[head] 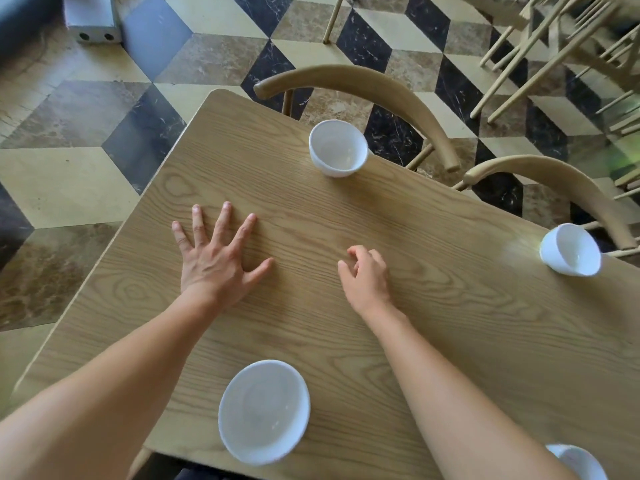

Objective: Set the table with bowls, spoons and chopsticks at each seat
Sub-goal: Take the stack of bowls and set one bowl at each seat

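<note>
Fingers (223,220) of the left hand (214,261) are lying spread flat on the table (433,323).
Right hand (367,275) is curling loosely, grasping nothing, between the 12 o'clock bowl (337,148) and the 6 o'clock bowl (264,412).

The left grip (216,263) lay flat on the wooden table (381,216), fingers splayed; the right grip (367,277), loosely curled and holding nothing, was near it. White bowls stood at the table's edges: a far bowl (337,148) and a right bowl (571,251) before two curved wooden chairs (363,88), a near bowl (264,412) between the forearms, and a corner bowl (578,462) partly out of frame.
</note>
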